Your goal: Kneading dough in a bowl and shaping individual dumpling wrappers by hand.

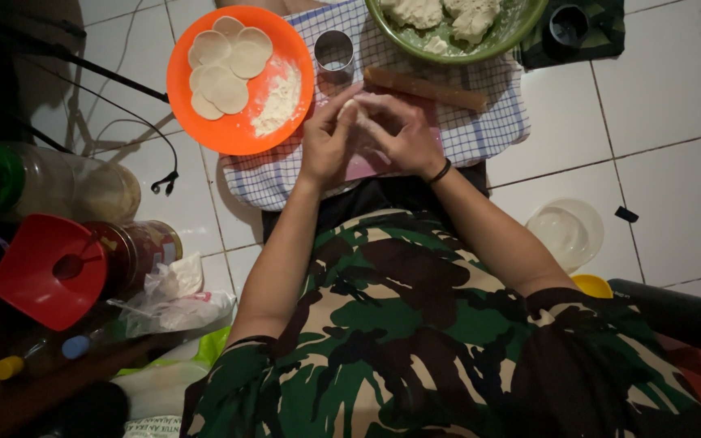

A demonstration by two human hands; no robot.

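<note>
Shaping step, likely: left hand [328, 139] and right hand [400, 130] fingers pinched closed around small pale dough piece [351, 111] above blue-checked white cloth [480, 122], near round orange plastic plate [237, 134]. Next needs an even pinch.

Pale dough piece [350, 109] (seemingly small) pinched between fingertips.

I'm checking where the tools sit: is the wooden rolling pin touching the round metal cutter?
Apart. The head view shows checked cloth between the rolling pin and the metal cutter, which stands upright beside the orange plate.
</note>
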